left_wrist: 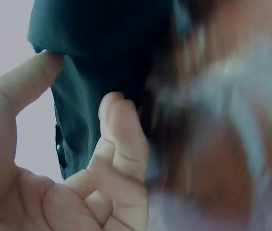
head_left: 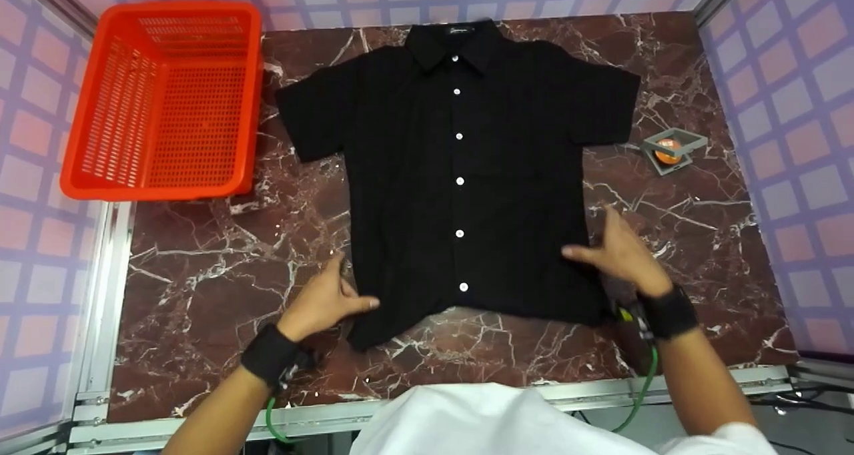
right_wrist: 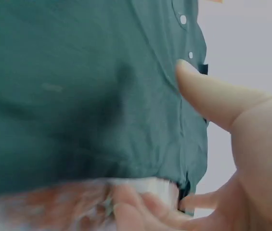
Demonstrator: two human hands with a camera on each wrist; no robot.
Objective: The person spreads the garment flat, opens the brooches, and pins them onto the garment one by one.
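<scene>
A black short-sleeved button-up shirt [head_left: 407, 195] lies spread face up on the marble-patterned table, its collar at the far side. Its lower left hem corner reaches nearer to me than the rest of the hem. My left hand [head_left: 321, 303] is at the lower left side edge, thumb over the cloth. Across from it, my right hand [head_left: 624, 249] is beside the lower right edge, its thumb tip over the fabric. In both wrist views thumb and fingers stand apart, with no cloth pinched between them; whether they touch the shirt I cannot tell.
A red plastic basket [head_left: 252, 108] stands at the back left. Right of the shirt's sleeve is a small grey open frame-like box [head_left: 694, 141] with a round orange item [head_left: 667, 151] in it. Checked panels [head_left: 794, 108] border the marble-patterned table [head_left: 213, 308].
</scene>
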